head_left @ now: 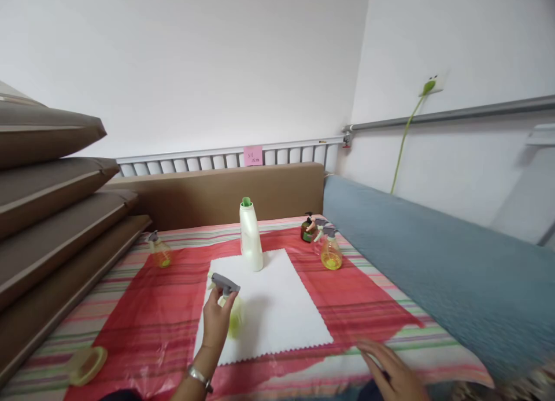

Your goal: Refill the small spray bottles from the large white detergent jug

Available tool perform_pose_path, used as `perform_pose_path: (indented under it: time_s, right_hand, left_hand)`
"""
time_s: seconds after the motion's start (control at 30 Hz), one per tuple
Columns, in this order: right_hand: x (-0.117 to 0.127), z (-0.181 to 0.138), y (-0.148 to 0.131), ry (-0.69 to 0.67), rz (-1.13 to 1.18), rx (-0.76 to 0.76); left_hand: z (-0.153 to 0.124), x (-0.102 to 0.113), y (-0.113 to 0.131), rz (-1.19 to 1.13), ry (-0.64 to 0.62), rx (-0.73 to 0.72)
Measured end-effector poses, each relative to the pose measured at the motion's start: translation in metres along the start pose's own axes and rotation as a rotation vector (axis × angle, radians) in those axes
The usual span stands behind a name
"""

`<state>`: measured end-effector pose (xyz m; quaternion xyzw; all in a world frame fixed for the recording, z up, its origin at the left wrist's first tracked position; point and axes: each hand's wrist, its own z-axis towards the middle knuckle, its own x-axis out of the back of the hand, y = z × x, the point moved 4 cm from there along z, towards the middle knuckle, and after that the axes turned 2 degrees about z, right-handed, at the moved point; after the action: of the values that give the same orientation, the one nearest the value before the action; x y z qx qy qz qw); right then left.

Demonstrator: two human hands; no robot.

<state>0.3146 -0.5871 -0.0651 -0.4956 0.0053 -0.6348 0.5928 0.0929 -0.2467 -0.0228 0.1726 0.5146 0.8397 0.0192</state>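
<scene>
Two hands are ours at the near edge. Our right hand (392,369) lies flat with fingers spread and loose, holding nothing, resting on the red plastic sheet (151,308) just past the corner of the white cloth (277,308). Our left hand (217,320), a metal watch band on its wrist, is closed around the neck of a yellow-green spray bottle (232,308) with a grey trigger head, which stands on the cloth's near left part. Off to our left, a yellow-green lid (87,364) lies on the striped bedcover (78,326). Farther on, a tall white bottle with a green spout (251,236) stands upright at the cloth's far edge. Beyond it we see one small spray bottle (159,250) on the left and another yellow one (331,251) on the right, just beside a dark green pump bottle (307,230). Brown cushions (52,216) are stacked on the left; a blue-grey quilt (433,256) runs along the right.
</scene>
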Motion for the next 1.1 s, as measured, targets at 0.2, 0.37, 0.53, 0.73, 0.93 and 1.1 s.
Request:
perform_pose_path:
  time_s: [0.2, 0.37, 0.53, 0.73, 0.93, 1.1]
  right_hand:
    - [-0.045, 0.068, -0.099, -0.086, 0.335, 0.121]
    - [-0.080, 0.100, -0.139, -0.254, 0.521, 0.085]
    - [-0.104, 0.114, -0.145, -0.341, 0.447, 0.069]
    - [-0.115, 0.128, -0.126, -0.354, 0.448, 0.066]
    - [-0.112, 0.146, -0.133, -0.435, 0.476, 0.139]
    - [-0.119, 0.145, -0.153, -0.444, 0.410, 0.115]
  left_hand:
    - [-0.012, -0.029, 0.019, 0.019, -0.060, -0.024]
    - [-0.022, -0.055, 0.013, 0.099, -0.102, -0.096]
    - [-0.032, -0.072, 0.022, 0.202, -0.224, -0.234]
    - [-0.031, -0.080, 0.033, 0.218, -0.459, -0.258]
    - [-0.014, -0.077, 0.036, 0.085, -0.550, -0.079]
    - [-0.015, -0.071, 0.021, 0.035, -0.403, 0.019]
